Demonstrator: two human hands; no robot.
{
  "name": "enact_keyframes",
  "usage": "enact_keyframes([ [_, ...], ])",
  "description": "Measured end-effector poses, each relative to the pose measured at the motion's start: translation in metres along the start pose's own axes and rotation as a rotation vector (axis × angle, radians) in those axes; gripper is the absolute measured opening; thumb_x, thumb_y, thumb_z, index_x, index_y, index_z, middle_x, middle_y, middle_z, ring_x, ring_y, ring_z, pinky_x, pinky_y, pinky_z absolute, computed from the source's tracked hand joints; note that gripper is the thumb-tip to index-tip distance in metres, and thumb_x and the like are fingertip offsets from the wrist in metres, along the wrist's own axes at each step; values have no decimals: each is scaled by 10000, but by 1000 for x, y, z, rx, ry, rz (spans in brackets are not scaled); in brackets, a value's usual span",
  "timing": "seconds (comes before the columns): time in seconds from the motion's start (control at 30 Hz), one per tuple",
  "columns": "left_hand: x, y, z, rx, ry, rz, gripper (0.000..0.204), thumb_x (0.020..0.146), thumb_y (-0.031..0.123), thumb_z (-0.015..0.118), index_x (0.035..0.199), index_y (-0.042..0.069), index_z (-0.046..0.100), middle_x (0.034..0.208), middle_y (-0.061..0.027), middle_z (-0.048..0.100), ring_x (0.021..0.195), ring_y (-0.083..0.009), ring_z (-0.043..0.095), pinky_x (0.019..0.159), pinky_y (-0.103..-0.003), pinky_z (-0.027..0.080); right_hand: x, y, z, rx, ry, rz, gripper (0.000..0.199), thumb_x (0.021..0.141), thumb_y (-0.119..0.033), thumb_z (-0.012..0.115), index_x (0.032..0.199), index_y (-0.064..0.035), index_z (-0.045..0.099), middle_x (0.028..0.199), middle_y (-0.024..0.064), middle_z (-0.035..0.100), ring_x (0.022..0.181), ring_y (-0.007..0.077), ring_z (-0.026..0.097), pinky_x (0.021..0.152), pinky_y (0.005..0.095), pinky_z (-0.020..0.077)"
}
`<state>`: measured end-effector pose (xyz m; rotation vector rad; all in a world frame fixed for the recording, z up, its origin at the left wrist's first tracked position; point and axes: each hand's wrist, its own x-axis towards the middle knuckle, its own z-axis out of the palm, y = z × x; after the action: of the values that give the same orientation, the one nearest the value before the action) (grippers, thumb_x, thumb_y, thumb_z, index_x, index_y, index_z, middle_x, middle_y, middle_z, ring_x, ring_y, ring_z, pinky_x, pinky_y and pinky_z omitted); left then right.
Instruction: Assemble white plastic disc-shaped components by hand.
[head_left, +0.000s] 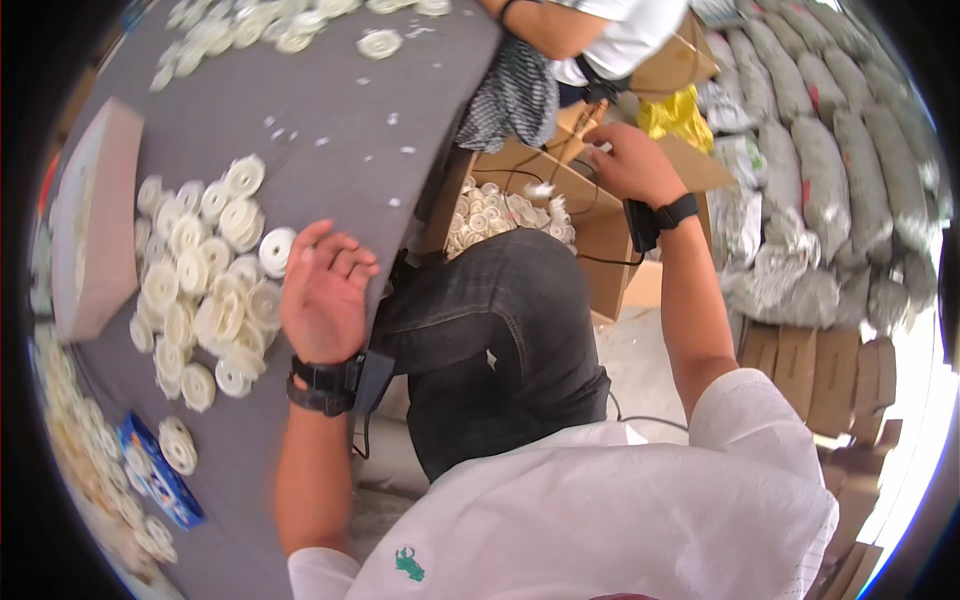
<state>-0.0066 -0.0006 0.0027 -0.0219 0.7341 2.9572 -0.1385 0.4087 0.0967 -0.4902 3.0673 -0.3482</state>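
A loose heap of pale discs (188, 232) lies on the grey table (310, 185) at left of the frame; many loose discs (490, 215) already lie in an open cardboard box (600, 240) at upper centre. The left hand (328, 300), palm up, is empty, its fingers loosely curled just beside the heap. The right hand (635, 165) is at the box's upper-right edge; whether its bent fingers grasp anything cannot be told. The work appears partway, the heap being left.
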Motion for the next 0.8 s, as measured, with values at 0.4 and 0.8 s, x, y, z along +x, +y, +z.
enact_keyframes([
  [0.4, 7, -8, 9, 133, -78, -11, 371, 1062, 237, 483, 1327, -14, 546, 1200, -159, 624, 1045, -274, 599, 941, -402, 505, -98, 69, -18, 188, 216, 339, 212, 905, -229, 648, 980, -57, 746, 912, 135, 750, 886, 347, 706, 812, 438, 554],
  [0.8, 36, -38, 79, 490, -205, 19, 313, 1013, 237, 527, 1209, -5, 552, 1014, -154, 630, 822, -254, 612, 672, -350, 516, -53, 82, -13, 287, 184, 173, 220, 910, -228, 663, 979, -30, 728, 877, 152, 718, 837, 332, 686, 773, 425, 542],
])
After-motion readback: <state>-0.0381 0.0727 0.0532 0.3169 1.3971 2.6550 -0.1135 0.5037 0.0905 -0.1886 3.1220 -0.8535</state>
